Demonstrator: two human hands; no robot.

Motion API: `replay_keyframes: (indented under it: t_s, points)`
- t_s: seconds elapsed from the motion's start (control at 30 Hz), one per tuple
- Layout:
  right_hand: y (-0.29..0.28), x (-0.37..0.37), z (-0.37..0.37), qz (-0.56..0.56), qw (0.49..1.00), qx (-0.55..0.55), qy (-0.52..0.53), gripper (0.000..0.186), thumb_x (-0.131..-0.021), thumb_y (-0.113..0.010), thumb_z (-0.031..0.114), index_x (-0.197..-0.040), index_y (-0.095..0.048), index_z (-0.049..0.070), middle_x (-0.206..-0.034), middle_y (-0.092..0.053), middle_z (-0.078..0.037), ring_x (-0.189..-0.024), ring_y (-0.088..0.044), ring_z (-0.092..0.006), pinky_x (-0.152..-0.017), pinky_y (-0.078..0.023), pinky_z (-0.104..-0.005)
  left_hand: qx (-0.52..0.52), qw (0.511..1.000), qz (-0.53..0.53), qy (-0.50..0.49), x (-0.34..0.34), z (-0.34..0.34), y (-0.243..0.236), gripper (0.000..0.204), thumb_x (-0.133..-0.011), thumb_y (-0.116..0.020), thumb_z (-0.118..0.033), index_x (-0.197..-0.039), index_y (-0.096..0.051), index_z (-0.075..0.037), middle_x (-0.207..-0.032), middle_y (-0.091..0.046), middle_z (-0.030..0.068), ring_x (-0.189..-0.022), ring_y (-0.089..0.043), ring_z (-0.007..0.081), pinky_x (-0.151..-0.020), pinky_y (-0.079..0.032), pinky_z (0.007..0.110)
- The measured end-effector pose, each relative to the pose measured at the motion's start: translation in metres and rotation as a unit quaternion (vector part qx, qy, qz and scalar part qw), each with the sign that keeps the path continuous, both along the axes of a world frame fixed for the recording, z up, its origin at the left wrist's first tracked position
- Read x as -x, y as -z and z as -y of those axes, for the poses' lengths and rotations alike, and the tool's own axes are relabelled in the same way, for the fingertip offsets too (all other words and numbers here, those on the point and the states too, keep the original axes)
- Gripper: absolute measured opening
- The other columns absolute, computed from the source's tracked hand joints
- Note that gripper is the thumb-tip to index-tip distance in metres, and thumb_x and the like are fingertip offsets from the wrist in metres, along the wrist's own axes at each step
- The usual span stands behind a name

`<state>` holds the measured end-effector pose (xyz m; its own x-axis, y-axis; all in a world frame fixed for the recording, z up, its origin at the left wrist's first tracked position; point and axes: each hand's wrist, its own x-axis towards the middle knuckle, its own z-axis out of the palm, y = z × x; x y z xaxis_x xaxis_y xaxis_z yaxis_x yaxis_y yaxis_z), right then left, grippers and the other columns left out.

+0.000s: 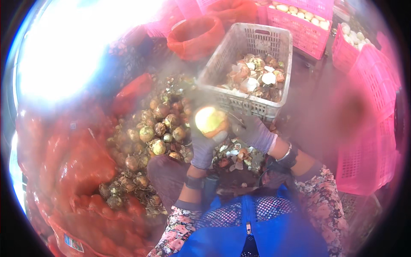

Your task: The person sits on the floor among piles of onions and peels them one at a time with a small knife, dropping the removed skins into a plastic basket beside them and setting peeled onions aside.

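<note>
The left hand [203,147], gloved, gripped a partly peeled onion [210,121], its fingers closed round the lower side. The right hand [256,133], also gloved, was just beside it, between three and four o'clock from the onion; blur hid its fingertips, so whether they held the thin dark tool [236,119] there, I could not tell. From the onion, unpeeled onions [159,128] lay heaped at nine o'clock, a white crate [244,101] of peelings stood at one, and loose scraps [241,157] lay at five.
</note>
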<state>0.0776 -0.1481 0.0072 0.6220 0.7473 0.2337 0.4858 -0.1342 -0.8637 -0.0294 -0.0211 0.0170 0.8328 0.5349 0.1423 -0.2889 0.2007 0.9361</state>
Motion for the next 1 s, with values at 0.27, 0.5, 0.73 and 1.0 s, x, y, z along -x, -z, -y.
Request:
replay_keyframes:
  t_s: [0.27, 0.5, 0.73, 1.0]
  points:
    - [0.008, 0.003, -0.004, 0.107, 0.978, 0.180, -0.014, 0.064, -0.086, -0.053, 0.017, -0.144, -0.029, 0.017, -0.073, -0.064, -0.020, -0.069, -0.064, -0.0373, -0.074, -0.052, -0.0462, -0.105, 0.993, 0.009, -0.058, -0.002, -0.003, 0.015, 0.079, -0.062, -0.080, -0.012, -0.128, -0.038, -0.005, -0.118, -0.050, 0.0095, -0.109, -0.053, 0.0205, -0.093, -0.048, 0.034]
    - [0.037, -0.006, -0.016, 0.210, 0.968, 0.130, -0.031, 0.067, -0.087, -0.057, 0.017, -0.145, -0.025, 0.018, -0.095, -0.068, -0.016, -0.083, -0.067, -0.0321, -0.083, -0.051, -0.0412, -0.417, 0.890, 0.026, -0.182, -0.004, -0.001, 0.017, 0.087, -0.057, -0.085, -0.025, -0.127, -0.038, -0.003, -0.121, -0.047, 0.0102, -0.110, -0.051, 0.0237, -0.093, -0.046, 0.037]
    - [0.005, -0.006, -0.020, 0.129, 0.961, 0.240, -0.042, 0.059, -0.087, -0.058, 0.016, -0.141, -0.035, 0.021, -0.119, -0.061, -0.014, -0.094, -0.066, -0.0310, -0.081, -0.052, -0.0392, -0.325, 0.931, 0.019, -0.164, -0.004, 0.003, 0.017, 0.076, -0.063, -0.080, -0.025, -0.125, -0.044, 0.001, -0.117, -0.053, 0.0135, -0.104, -0.056, 0.0233, -0.089, -0.049, 0.035]
    - [0.011, -0.011, -0.018, 0.148, 0.958, 0.246, -0.012, 0.054, -0.089, -0.054, 0.025, -0.140, -0.038, 0.026, -0.123, -0.059, -0.014, -0.101, -0.064, -0.0312, -0.081, -0.052, -0.0413, 0.047, 0.996, 0.039, 0.064, 0.002, 0.010, 0.022, 0.061, -0.076, -0.068, -0.029, -0.124, -0.047, 0.002, -0.112, -0.059, 0.0147, -0.096, -0.062, 0.0223, -0.083, -0.052, 0.034]
